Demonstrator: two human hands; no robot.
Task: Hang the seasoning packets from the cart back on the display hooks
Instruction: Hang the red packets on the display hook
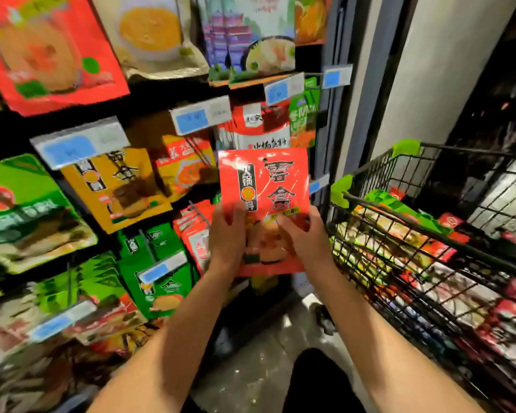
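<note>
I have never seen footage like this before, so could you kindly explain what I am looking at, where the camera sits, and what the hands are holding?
There is no machine here. A person wears one camera on the head, looking forward and down. The left hand and right hand together hold up a red seasoning packet in front of a display rack where many packets hang below blue price tags. On the right stands a wire shopping cart holding more packets.
</note>
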